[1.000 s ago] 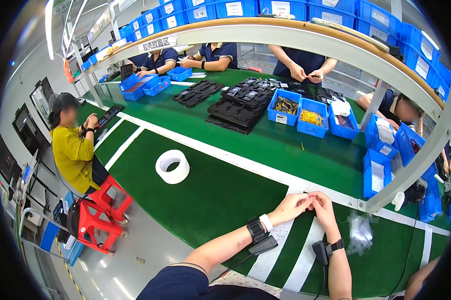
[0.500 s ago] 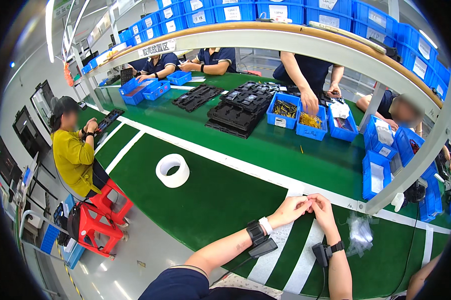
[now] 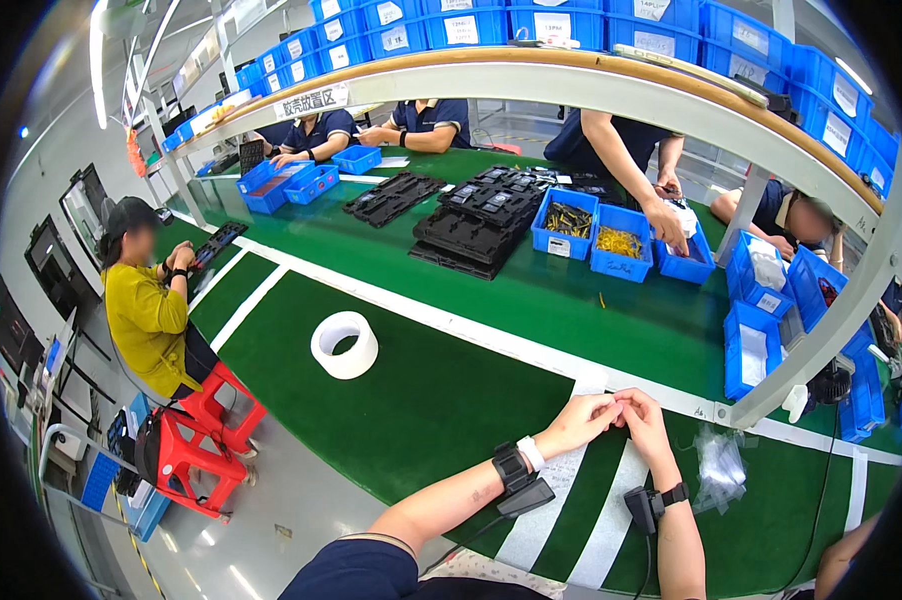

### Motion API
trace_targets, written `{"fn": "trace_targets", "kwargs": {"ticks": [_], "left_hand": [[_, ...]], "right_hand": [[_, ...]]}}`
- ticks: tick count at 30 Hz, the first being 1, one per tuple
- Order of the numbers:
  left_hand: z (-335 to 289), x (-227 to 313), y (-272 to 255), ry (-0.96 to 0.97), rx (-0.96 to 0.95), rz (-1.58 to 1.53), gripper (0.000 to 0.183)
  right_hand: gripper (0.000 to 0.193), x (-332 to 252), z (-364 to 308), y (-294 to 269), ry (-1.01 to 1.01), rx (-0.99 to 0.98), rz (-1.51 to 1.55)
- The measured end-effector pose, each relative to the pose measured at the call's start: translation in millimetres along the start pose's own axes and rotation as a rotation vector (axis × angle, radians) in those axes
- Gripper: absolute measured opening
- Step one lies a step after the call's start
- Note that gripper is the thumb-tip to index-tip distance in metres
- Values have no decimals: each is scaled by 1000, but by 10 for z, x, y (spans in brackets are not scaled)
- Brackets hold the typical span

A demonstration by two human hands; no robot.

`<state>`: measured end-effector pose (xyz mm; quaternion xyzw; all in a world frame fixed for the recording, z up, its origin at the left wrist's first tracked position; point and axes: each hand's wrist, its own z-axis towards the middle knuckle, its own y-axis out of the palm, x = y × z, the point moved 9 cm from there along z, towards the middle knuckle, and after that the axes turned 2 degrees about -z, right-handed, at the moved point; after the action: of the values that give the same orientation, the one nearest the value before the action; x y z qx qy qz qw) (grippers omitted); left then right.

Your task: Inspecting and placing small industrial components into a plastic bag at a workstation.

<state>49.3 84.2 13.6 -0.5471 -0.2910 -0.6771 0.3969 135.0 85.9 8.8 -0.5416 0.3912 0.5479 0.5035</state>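
Note:
My left hand point(image 3: 578, 424) and my right hand point(image 3: 645, 420) meet above the green table mat point(image 3: 451, 400), close to a white tape strip. The fingertips of both are pinched together and touch. Anything between them is hidden or too small to name. Black bands with small dark boxes circle both wrists, and a white band also sits on the left one. Right of my right hand lies a crumpled clear plastic bag point(image 3: 720, 470). Farther left, a wide roll of tape point(image 3: 345, 345) rests on the mat.
Across the table stand blue bins, one with yellow parts point(image 3: 619, 243), near stacked black trays point(image 3: 476, 220). A white shelf post point(image 3: 821, 320) rises at the right, with blue bins point(image 3: 747, 350) beside it. Co-workers sit around; red stools point(image 3: 193, 455) stand at the left.
A co-worker's hand across the table has moved right, from the bin of yellow parts to the blue bin beside it. My hands have stayed in place.

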Motion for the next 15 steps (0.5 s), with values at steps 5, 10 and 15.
{"fn": "trace_targets", "kwargs": {"ticks": [5, 10, 15], "left_hand": [[3, 5, 0, 1, -12, 14, 27], [6, -17, -8, -8, -5, 12, 27], [10, -49, -3, -11, -11, 17, 26]], "right_hand": [[12, -18, -4, 7, 8, -3, 5], [12, -33, -10, 19, 20, -4, 20], [12, -5, -3, 12, 11, -7, 13]]}}
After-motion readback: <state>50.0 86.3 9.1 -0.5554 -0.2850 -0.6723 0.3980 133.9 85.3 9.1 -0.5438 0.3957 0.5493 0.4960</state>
